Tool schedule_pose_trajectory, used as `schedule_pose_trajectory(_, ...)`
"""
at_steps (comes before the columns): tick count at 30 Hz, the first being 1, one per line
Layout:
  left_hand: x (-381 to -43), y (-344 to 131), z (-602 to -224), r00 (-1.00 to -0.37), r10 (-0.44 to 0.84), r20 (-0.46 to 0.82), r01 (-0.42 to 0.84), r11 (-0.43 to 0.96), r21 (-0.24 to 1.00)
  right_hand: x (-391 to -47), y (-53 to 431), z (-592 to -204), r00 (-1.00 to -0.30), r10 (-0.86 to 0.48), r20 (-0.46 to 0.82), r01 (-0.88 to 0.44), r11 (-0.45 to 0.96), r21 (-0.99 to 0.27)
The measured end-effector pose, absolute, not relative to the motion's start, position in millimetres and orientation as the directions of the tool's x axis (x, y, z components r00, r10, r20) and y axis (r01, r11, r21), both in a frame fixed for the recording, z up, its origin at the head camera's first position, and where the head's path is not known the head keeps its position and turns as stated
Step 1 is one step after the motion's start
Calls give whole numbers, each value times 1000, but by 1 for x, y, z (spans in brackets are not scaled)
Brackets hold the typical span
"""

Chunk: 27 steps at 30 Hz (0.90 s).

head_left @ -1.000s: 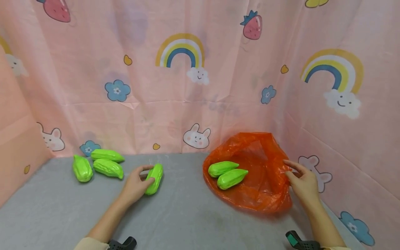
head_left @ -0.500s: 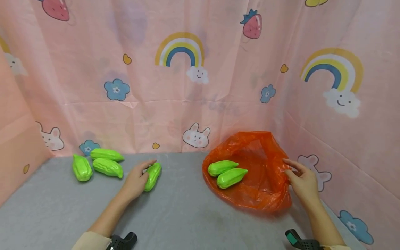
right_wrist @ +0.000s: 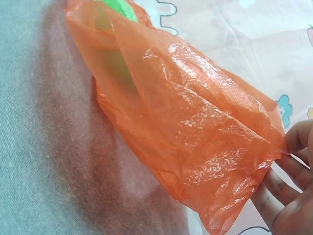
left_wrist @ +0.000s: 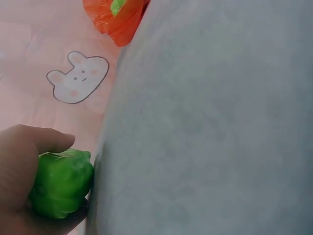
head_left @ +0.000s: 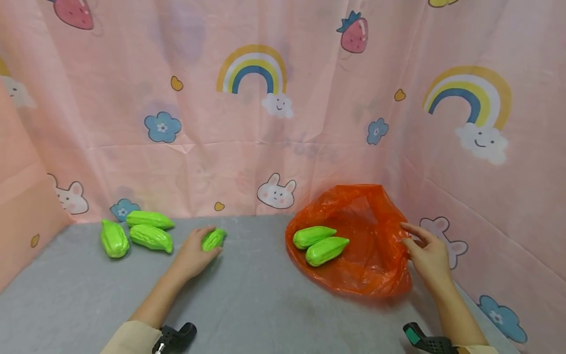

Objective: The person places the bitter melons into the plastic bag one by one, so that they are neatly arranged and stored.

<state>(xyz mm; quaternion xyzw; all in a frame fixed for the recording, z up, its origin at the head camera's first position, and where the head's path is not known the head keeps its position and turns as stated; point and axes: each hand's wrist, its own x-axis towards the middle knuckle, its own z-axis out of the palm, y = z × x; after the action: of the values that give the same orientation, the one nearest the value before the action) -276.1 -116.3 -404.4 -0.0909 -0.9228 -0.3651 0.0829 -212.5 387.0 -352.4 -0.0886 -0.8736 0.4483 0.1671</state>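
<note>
My left hand [head_left: 194,254] grips a glossy green bitter melon [head_left: 214,239] above the left-centre of the table in the head view. In the left wrist view, thumb and fingers curl about this melon [left_wrist: 63,182], and the palm hides part of it. At the right, my right hand [head_left: 430,259] pinches the edge of a thin orange plastic bag [head_left: 376,265]. The bag's mouth is spread wide, and two bitter melons [head_left: 326,251] lie side by side inside it. In the right wrist view, thumb and fingertips hold a corner of the bag [right_wrist: 195,132].
Several more bitter melons [head_left: 151,238] lie in a group at the table's back left. The grey table top [head_left: 247,300] meets a pink printed curtain [head_left: 234,167] at the back and sides. A dark wrist device sits on each forearm.
My left hand has closed further round its melon, which has turned so that less of it shows, its pointed end toward the right. The right hand and bag have stayed nearly still.
</note>
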Motion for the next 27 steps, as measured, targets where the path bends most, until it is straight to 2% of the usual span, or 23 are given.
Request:
schedule_pose_trajectory(8,-280,-119,-406,-962,98,257,250,698,671,-213,387,-352,-926,312,210,11,579,-815)
schedule_pose_trajectory(18,-285,-103,-403,-942,41,333,290,595,749,-212,387,-352,-926,314,207,10,571,-821)
schedule_pose_trajectory(27,-281,-76,-397,-947,68,313,300,537,789,-211,385,-350,-928,313,200,12,565,-825)
